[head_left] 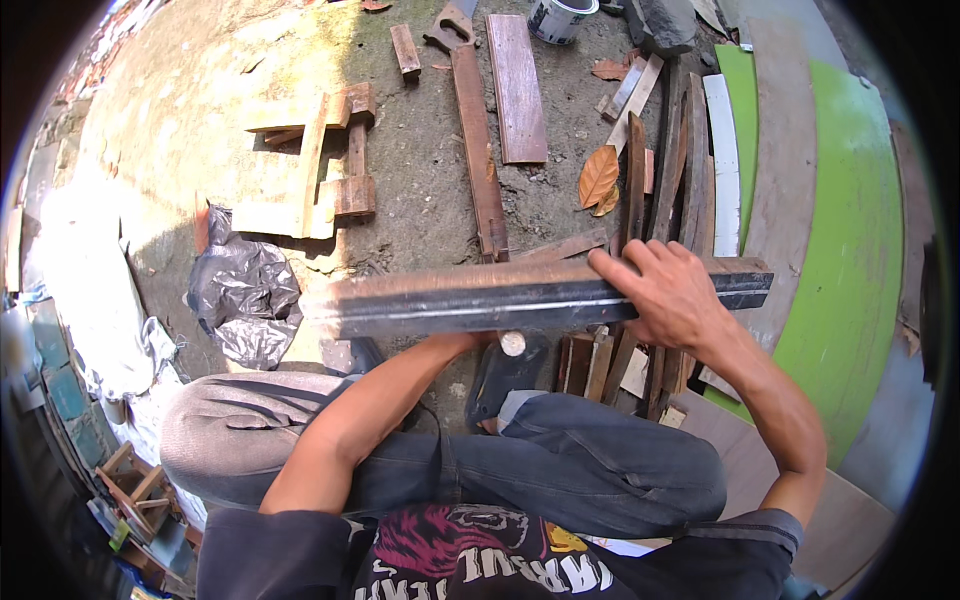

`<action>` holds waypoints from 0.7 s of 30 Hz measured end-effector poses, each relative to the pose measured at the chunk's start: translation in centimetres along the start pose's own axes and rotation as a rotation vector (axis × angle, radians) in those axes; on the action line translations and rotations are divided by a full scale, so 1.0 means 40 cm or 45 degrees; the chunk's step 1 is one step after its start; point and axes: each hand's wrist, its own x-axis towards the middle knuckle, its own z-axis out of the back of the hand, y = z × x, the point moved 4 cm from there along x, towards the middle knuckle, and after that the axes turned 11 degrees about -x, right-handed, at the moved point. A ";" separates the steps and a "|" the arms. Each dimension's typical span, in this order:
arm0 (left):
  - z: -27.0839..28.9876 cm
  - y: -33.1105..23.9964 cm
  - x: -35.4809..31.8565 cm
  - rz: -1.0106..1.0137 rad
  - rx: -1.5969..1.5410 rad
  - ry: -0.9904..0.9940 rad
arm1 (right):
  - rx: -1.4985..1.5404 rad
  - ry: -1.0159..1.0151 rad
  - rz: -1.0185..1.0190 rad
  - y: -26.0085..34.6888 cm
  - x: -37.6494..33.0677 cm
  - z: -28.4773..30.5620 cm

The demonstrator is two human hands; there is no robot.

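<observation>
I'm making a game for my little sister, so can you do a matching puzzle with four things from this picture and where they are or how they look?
Things:
1. wooden beam
2. big leaf
3. plastic bag
4. round container

Places and looks:
A. orange-brown
B. at the top edge of the picture
C. held by the right hand
D. black, shiny and crumpled

Right pairs: 1-C, 2-A, 3-D, 4-B

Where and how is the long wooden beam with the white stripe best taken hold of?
Probably near both ends, from above, closing across its width: the beam is long, straight, and narrow enough that the right hand reaches across it.
</observation>
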 end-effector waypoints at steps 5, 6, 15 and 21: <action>-0.088 -0.118 0.042 -0.748 0.867 0.059 | 0.356 -0.512 -0.496 -0.145 0.013 0.035; -0.084 -0.111 0.035 -0.715 0.891 0.069 | 0.425 -0.454 -0.479 -0.133 0.006 0.016; -0.089 -0.100 0.039 -0.629 0.853 0.166 | 0.056 -0.202 -0.035 -0.051 -0.027 -0.020; -0.070 -0.113 0.043 -0.718 0.943 0.143 | 0.498 -0.220 -0.323 -0.080 -0.027 -0.058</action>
